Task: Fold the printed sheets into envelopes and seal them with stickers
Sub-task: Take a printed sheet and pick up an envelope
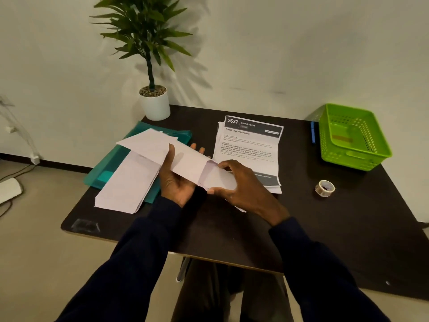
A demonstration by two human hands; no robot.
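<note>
While the left hand (pixel 177 180) grips the folded sheet (pixel 185 162) with thumb on top, the right hand (pixel 241 182) pinches its flap (pixel 212 174) closed.

Basket (pixel 355 159): we see lime green, perforated
Folder (pixel 97 175): teal
Surface (pixel 348 228): black
Printed sheets (pixel 250 145): white, black header
Our sleeves (pixel 130 263): navy
</note>
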